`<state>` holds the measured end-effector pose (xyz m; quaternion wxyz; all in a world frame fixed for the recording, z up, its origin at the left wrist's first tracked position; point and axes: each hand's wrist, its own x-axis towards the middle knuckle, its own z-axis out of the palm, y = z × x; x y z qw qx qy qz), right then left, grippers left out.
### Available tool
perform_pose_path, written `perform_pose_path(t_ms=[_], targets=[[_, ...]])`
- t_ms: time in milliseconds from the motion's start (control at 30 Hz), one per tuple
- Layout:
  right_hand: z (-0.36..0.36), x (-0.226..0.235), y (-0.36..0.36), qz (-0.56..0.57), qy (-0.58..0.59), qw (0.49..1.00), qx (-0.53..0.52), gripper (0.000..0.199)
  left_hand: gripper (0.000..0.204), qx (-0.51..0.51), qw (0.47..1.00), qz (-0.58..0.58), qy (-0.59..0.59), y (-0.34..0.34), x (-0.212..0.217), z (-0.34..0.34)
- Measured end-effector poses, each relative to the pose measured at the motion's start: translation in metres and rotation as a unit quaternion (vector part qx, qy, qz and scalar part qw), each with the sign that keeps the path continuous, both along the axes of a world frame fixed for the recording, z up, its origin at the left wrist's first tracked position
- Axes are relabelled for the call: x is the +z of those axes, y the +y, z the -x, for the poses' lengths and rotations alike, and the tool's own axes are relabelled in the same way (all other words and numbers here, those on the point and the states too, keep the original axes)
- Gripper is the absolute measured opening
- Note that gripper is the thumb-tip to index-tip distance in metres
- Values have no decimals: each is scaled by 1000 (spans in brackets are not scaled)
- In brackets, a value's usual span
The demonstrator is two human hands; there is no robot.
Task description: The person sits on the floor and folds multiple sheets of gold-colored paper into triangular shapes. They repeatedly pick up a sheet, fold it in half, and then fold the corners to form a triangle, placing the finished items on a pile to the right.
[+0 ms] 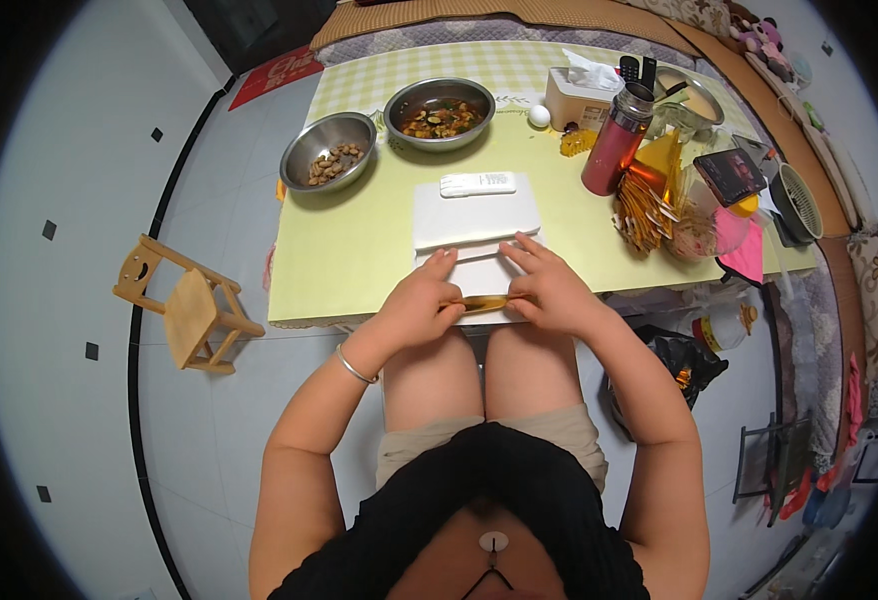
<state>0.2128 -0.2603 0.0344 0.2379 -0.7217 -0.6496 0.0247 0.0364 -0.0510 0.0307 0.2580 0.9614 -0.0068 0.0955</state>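
Note:
A narrow piece of gold-coloured sheet (485,303), apparently folded or rolled, lies crosswise at the table's near edge. My left hand (425,295) pinches its left end between thumb and bent fingers. Its right end is pinched the same way by my right hand (551,288). Outstretched fingers of both hands reach the near edge of a flat white board (474,218). On the board's far part rests a slim white case (478,184). Under the gold piece, a white surface shows between my hands.
Metal bowls stand at the back: one with brown lumps (329,140), one with food in sauce (439,114). To the right are a red thermos (619,140), a tissue box (579,98), folded gold paper (643,215) and a phone (730,176). A wooden chair (194,305) stands left.

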Motion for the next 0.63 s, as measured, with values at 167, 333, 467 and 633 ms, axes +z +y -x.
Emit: perform_pose_path(t_ms=[167,333,467,633], targets=[[-30,-9,8,60,290,954,-42,17,20,20,997,79,13,15,-9,-5],[-28,-25,15,-86,66,981,-163,16,21,96,990,94,-44,22,-23,-13],[-10,-25,18,-138,-5,974,-177,13,19,156,985,59,-54,16,-20,-21],[-17,-48,30,-162,60,955,-241,17,18,215,976,13,3,17,-15,-33]])
